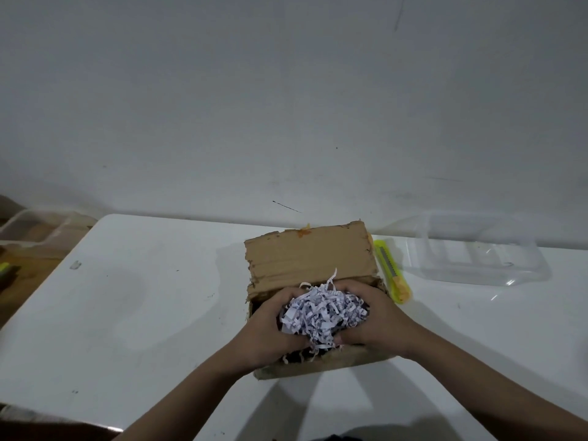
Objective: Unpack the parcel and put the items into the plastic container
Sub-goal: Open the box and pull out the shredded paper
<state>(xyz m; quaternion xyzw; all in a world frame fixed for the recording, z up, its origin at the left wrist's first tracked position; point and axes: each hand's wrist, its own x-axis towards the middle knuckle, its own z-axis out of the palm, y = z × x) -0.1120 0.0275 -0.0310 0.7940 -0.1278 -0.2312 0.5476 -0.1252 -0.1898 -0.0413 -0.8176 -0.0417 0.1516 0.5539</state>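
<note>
A brown cardboard parcel box (310,259) sits open on the table, its far flap standing up, filled with white shredded paper (324,313). A clear rectangular plastic container (477,249) stands well right of it.

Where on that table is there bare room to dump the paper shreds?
Widest bare patch: the table left of the cardboard box. Right of it is crowded: the utility knife lies alongside, the plastic container beyond; only their near side is free.
</note>
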